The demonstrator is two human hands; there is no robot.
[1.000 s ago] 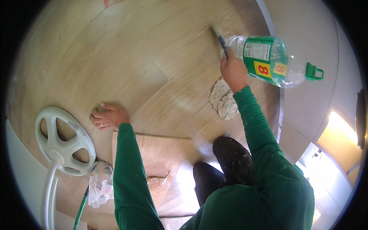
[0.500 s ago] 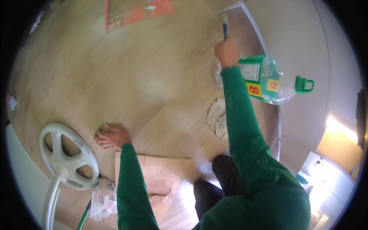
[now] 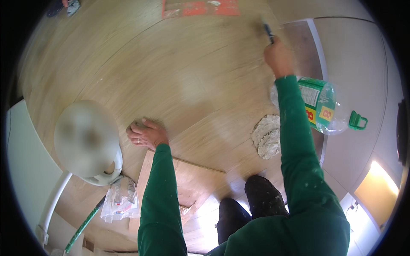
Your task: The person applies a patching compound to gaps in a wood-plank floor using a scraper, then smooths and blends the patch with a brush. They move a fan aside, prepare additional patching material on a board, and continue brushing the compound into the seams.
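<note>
Up ahead on the right, my right hand grips a slim tool with a dark handle. Its pale tip is blurred, so I cannot tell whether it is a brush or a scraper. My left hand leans on the wood-look floor, fingers bent and thumb apart, with nothing visible in it. Just nearer than that hand lies a thin wooden board. A large clear bottle with a green label and cap lies on its side beyond my right sleeve. Left of that sleeve is a lumpy off-white mass.
A white round base, mostly behind a blurred oval, stands at left on a white pole. Beside it are a crumpled plastic bag and a green stick. A red-edged panel lies far ahead; white panels line the right.
The view has shifted, so most things sit further right. My right hand has reached slightly farther past the bottle, and its tool now tilts left. My left hand stays beside the board.
</note>
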